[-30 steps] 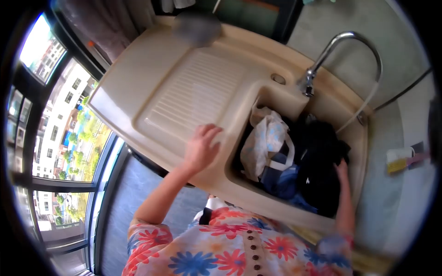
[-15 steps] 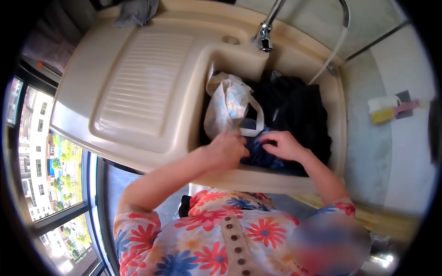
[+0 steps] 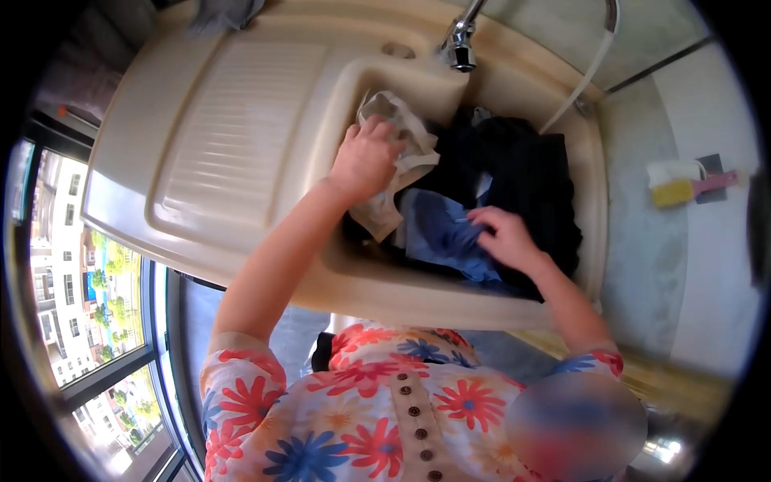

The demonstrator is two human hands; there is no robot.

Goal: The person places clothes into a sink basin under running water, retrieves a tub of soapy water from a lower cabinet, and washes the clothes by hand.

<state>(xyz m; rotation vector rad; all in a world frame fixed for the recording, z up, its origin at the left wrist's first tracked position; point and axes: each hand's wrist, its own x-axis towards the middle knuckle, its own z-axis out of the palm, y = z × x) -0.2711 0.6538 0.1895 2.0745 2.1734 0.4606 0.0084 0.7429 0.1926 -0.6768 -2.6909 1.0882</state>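
In the sink basin lies a pale cloth (image 3: 415, 143) with a white band; its exact kind does not show. My left hand (image 3: 368, 161) is on its left part, fingers curled into the fabric. A blue cloth (image 3: 438, 233), paler on its left side, lies crumpled in front of it. At its right edge my right hand (image 3: 507, 239) pinches the fabric between thumb and fingers. Black clothing (image 3: 526, 165) fills the right side of the basin, just behind my right hand.
The beige sink (image 3: 337, 277) has a ribbed washboard (image 3: 241, 128) at its left. A chrome tap (image 3: 461, 50) hangs over the back, with a white hose (image 3: 585, 84) to its right. A grey cloth (image 3: 227, 12) lies at the far rim; a yellow-bristled brush (image 3: 675, 191) is against the right wall.
My left hand has moved up and left onto the pale cloth, which has shifted and folded back. More of the blue cloth shows. My right hand has moved slightly right.
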